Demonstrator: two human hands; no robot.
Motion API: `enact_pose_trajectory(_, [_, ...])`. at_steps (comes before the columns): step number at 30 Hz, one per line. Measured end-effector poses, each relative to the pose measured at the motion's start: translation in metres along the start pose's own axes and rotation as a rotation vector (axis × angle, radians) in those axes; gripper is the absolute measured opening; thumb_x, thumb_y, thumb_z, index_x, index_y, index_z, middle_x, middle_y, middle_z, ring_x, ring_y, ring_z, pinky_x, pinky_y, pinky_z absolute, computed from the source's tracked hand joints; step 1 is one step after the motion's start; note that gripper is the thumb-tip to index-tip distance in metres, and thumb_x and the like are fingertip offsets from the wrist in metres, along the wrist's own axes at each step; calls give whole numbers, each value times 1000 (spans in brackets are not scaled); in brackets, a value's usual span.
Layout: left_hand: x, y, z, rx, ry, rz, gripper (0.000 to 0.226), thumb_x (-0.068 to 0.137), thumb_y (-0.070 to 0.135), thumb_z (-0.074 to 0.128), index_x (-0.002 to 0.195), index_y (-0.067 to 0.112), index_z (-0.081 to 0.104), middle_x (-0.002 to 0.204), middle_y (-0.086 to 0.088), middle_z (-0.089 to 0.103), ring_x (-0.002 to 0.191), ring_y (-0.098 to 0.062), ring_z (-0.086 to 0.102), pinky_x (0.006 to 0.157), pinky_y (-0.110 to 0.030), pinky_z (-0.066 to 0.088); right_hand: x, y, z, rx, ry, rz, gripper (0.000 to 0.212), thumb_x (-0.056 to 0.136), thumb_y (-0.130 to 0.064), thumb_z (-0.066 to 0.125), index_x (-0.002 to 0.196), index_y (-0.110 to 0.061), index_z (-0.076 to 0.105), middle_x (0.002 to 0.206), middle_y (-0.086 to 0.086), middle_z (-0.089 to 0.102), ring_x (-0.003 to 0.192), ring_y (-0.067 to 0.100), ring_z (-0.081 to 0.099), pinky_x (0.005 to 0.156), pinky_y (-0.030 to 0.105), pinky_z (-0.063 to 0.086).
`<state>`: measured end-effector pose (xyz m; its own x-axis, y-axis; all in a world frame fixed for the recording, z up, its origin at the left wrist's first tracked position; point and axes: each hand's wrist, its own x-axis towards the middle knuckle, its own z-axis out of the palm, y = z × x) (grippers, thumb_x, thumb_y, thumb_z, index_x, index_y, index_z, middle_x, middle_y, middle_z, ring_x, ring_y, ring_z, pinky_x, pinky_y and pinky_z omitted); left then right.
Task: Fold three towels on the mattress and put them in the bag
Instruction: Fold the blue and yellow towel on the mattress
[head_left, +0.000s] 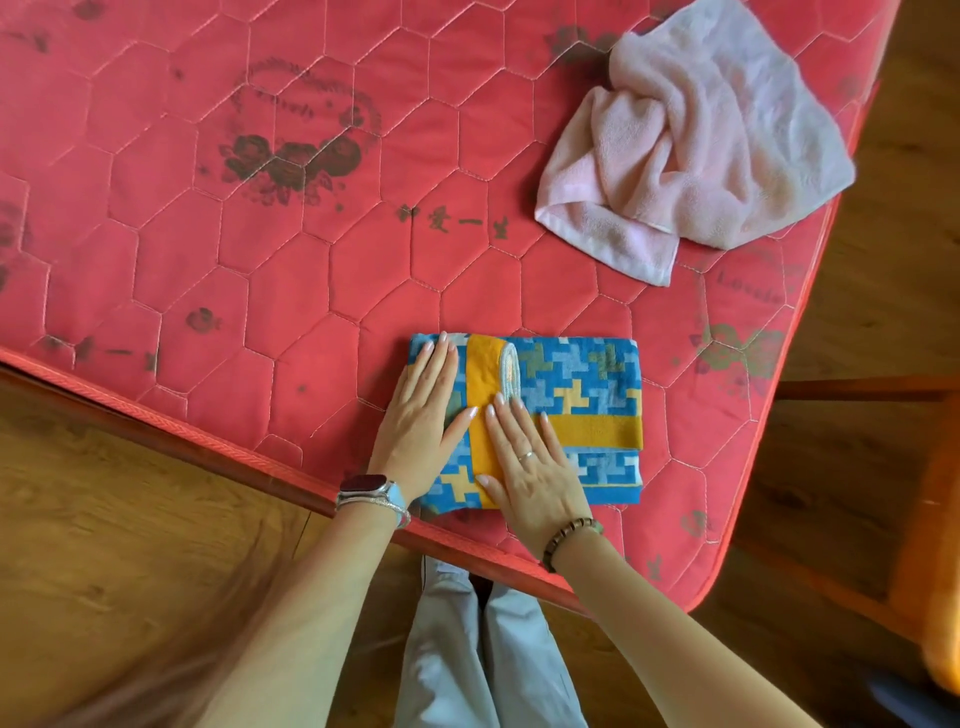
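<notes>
A folded blue towel with yellow and orange patterning lies near the front edge of the red quilted mattress. My left hand lies flat on its left part, fingers straight. My right hand presses flat on the towel's orange band, just right of the left hand. A crumpled pink towel sits unfolded at the mattress's far right corner. No third towel and no bag are in view.
The mattress's piped edge runs diagonally in front of me over a wooden floor. An orange wooden chair stands at the right, close to the mattress corner. My legs in light trousers are below.
</notes>
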<state>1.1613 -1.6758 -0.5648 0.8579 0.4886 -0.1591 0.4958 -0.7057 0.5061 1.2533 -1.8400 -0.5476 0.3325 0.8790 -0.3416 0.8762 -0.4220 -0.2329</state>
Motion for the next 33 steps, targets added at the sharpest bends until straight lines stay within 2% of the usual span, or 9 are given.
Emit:
enact_pose_trajectory(5, [-15,11,-9,-406,192,-286,69,96,17,63,156,8,29,163,-4,24,150,-12,21,123,-26,21,4,-12,-8,68,59,64,68,96,-33,43,153,-6,18,161,9,18,148,24,17,121,43,18])
enact_pose_trajectory(7, [-24,14,-10,-584,229,-468,65,94,18,67,152,14,36,150,-2,43,137,-12,42,114,-35,39,7,-19,-14,141,85,110,75,87,-16,59,151,-3,22,158,12,26,145,26,22,117,43,25])
enact_pose_trajectory(10, [-30,18,-15,-773,212,-695,52,95,26,67,143,18,46,130,-3,60,107,-6,61,94,-34,54,12,-30,-24,267,80,143,77,84,8,50,152,-1,15,158,15,24,143,31,27,116,46,32])
enact_pose_trajectory(13, [-31,29,-26,-931,217,-788,43,98,24,62,139,16,50,122,-3,64,93,5,62,73,-10,50,17,-34,-40,450,58,183,69,97,-13,47,153,-2,7,160,12,19,144,28,20,121,39,19])
enact_pose_trajectory(16, [-29,46,-39,-1106,233,-763,30,102,24,54,132,19,55,115,6,68,95,6,67,78,-15,55,17,-32,-59,717,87,310,75,97,-44,49,153,-8,17,156,5,28,141,22,23,118,31,19])
enact_pose_trajectory(19, [-21,71,-48,-1246,154,-725,30,106,26,44,130,20,61,117,-1,70,99,-14,70,81,-35,59,18,-22,-74,990,115,421,74,94,-50,51,152,-12,25,150,2,39,138,15,33,115,30,27])
enact_pose_trajectory(23, [-8,107,-51,-1287,71,-617,34,107,23,38,134,17,59,95,-5,63,80,-13,64,70,-28,57,18,10,-92,1439,70,531,71,86,-56,61,145,-22,42,139,-8,52,125,5,51,108,29,40])
enact_pose_trajectory(28, [6,147,-41,-1256,-68,-497,33,107,16,41,136,24,53,97,3,66,81,-5,64,75,-21,56,12,69,-93,1572,0,511,61,71,-49,74,125,-24,59,110,5,71,102,22,68,93,45,54])
enact_pose_trajectory(33, [18,158,-8,-843,-78,-332,33,102,6,47,126,22,63,107,5,58,96,-3,58,85,-23,50,2,100,-79,1495,105,662,23,94,-34,59,113,-22,61,110,6,70,100,25,69,90,44,55])
